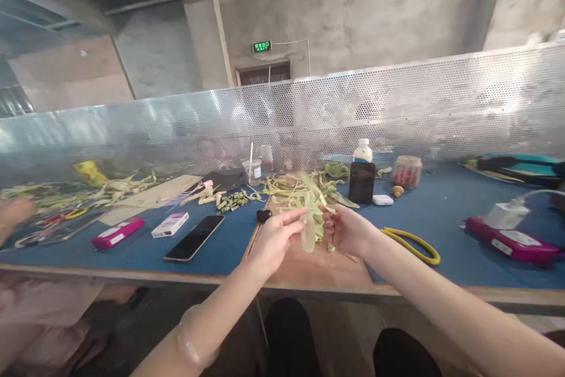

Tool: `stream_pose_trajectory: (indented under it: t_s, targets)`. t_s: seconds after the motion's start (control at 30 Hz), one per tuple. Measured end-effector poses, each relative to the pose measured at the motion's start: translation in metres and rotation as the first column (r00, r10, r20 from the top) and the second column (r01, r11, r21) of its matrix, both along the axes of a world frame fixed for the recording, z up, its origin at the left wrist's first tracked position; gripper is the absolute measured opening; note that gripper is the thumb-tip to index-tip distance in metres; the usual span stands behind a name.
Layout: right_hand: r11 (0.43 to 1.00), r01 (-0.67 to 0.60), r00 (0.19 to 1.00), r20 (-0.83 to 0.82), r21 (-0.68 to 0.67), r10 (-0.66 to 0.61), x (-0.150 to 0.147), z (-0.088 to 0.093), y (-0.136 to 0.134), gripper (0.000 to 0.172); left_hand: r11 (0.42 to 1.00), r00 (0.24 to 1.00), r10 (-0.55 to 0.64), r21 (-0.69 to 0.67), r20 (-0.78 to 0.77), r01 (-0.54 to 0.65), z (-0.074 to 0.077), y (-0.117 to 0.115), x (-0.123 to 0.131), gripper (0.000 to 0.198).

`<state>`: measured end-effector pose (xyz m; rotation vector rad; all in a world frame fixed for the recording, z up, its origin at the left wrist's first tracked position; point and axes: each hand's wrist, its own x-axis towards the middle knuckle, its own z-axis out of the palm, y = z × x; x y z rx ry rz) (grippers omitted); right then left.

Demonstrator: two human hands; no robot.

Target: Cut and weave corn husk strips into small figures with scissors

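My left hand [276,242] is closed in a pinch on a pale green, translucent leaf [308,236] that hangs down from its fingertips. Beside it, my right hand [351,230] has its fingers curled round a leafy green stalk [325,200]; part of the stalk is hidden behind the fingers. Both hands are above a brown board [304,268] at the table's front edge. Behind them lies a heap of yellow-green leaves and stems [282,184]. A small black object [263,216] rests by the board's left side.
On the blue table [459,206] lie a black phone [195,239], a white box [170,224], a magenta power strip [514,240] and a yellow loop [412,244]. Behind stand a bottle [362,150], an upright dark phone [362,183] and a jar [406,172]. Another person's hand [15,215] is at far left.
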<state>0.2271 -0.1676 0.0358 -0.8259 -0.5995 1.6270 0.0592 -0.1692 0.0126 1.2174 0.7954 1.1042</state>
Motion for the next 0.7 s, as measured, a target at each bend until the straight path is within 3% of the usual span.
stream_pose_trajectory:
  t_s: [0.13,0.27,0.33,0.37,0.4,0.43,0.5,0.53,0.6,0.7]
  targets:
    - [0.997,-0.043,0.985,-0.163,0.067,0.054,-0.003,-0.008,-0.009,0.018,0.999,0.999,-0.007,0.046,-0.044,0.009,-0.001,0.0,-0.004,0.037]
    - [0.991,-0.063,0.959,-0.266,0.122,0.093,0.011,0.011,-0.01,0.015,0.999,0.997,-0.034,-0.003,-0.07,0.033,0.001,-0.012,-0.005,0.037]
    - [0.952,0.079,0.94,-0.341,0.297,0.028,0.022,0.025,-0.009,0.012,0.999,0.996,-0.044,-0.01,-0.083,0.043,0.005,-0.02,-0.006,0.038]
    - [0.896,0.196,0.927,-0.374,0.399,-0.036,0.027,0.029,-0.009,0.011,0.999,0.994,-0.052,-0.006,-0.092,0.051,0.006,-0.023,-0.006,0.039]
    - [0.838,0.292,0.917,-0.385,0.46,-0.109,0.03,0.031,-0.008,0.01,0.998,0.993,-0.058,0.003,-0.105,0.058,0.007,-0.025,-0.007,0.04]
    - [0.826,0.324,0.922,-0.351,0.461,-0.165,0.032,0.029,-0.007,0.01,0.998,0.991,-0.059,0.015,-0.119,0.061,0.007,-0.027,-0.008,0.041]
    - [0.938,0.193,0.976,-0.154,0.289,-0.154,0.03,0.016,-0.008,0.011,0.998,0.99,-0.047,0.032,-0.13,0.052,0.004,-0.027,-0.01,0.041]
    - [0.987,0.064,0.997,-0.041,0.148,-0.058,0.027,0.007,-0.009,0.011,0.999,0.992,-0.035,0.032,-0.121,0.039,0.002,-0.026,-0.012,0.041]
    - [0.991,-0.13,0.991,0.013,0.008,0.13,0.02,-0.012,-0.014,0.009,1.0,0.996,-0.029,0.006,-0.085,0.03,-0.004,-0.023,-0.012,0.039]
    - [0.982,-0.163,0.985,0.063,0.092,0.158,0.009,-0.026,-0.024,0.014,0.996,0.997,-0.06,-0.061,-0.04,0.058,-0.01,-0.019,-0.011,0.035]
